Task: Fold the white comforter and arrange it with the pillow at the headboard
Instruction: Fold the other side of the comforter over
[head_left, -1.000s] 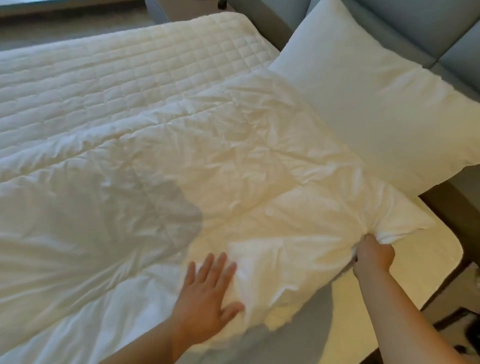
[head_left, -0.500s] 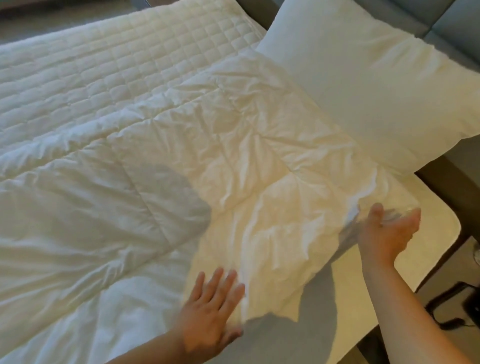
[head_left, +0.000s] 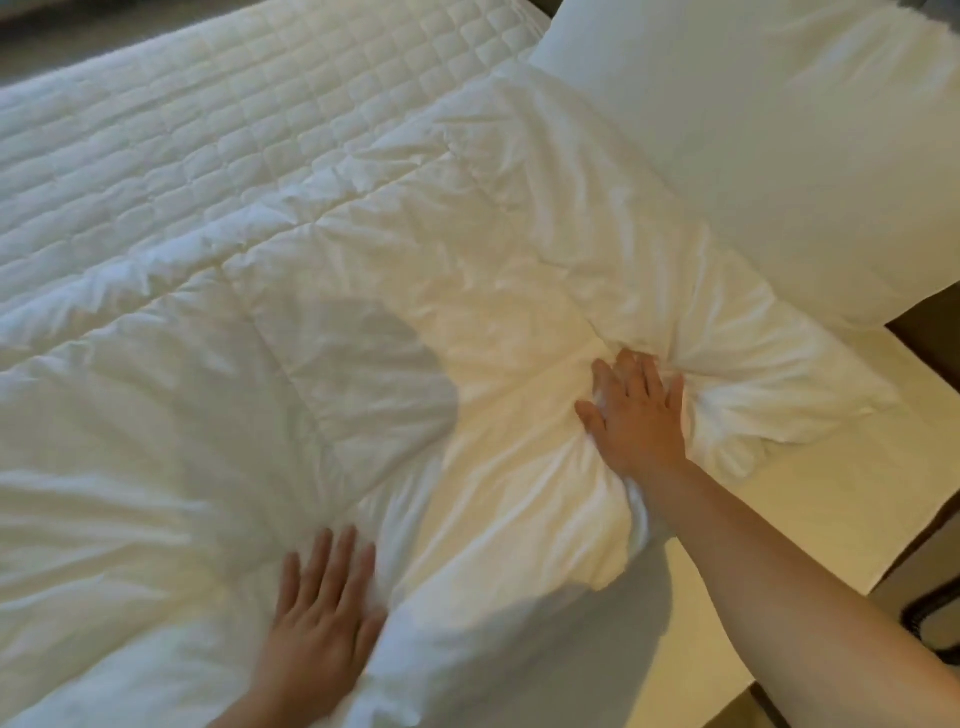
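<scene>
Near the right edge of the bed, the right hand (head_left: 636, 415) lies flat on the white comforter (head_left: 322, 395). Its fingers are spread wide & pressed down, not pinching anything. The cloth sinks under the palm, w/ wrinkles running out from it like a star. That arm reaches in from the lower right corner of the view.

Down by the near edge of the bed, the left hand (head_left: 324, 618) is also flat on the comforter, fingers open & a bit blurry. A long fold line runs up from just beside it. The two hands are well apart.

The comforter lies across most of the bed, puffy & wrinkled. One corner of it sticks out toward the right edge, past the right hand. A grey shadow falls on its middle.

The pillow (head_left: 779, 156) sits at the top right, at the head end of the bed. The comforter touches its lower side.

On the far side, the quilted mattress pad (head_left: 234, 119) shows bare, w/ small squares sewn in. A smooth strip of sheet (head_left: 779, 509) shows along the right edge, beside the right arm.
</scene>
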